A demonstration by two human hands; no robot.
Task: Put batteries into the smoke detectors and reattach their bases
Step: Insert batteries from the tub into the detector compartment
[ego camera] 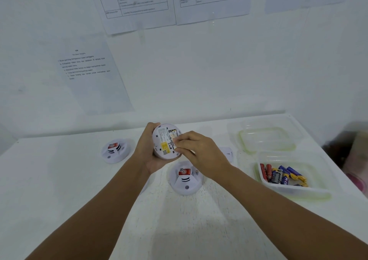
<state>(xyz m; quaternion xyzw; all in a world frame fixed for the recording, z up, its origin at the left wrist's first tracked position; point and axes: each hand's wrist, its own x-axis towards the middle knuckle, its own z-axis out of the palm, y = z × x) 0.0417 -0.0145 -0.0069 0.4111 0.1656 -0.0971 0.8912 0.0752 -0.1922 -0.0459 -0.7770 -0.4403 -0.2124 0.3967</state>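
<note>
My left hand (148, 150) grips a white round smoke detector (164, 143) above the table, its back with labels and the battery bay turned toward me. My right hand (197, 150) pinches a battery (175, 142) at the bay on the detector's right side; most of the battery is hidden by my fingers. Two more smoke detectors with red stickers rest face up on the white table (59, 180): one at the left (115, 150), one just below my hands (186, 177). A white piece (228, 153), perhaps a base, peeks out behind my right wrist.
A clear plastic tub (290, 192) with several red, blue and black batteries (282, 175) sits at the right. Behind it lies its clear lid (266, 138). Printed sheets hang on the white wall beyond the table. A dark blurred object is at the far right edge.
</note>
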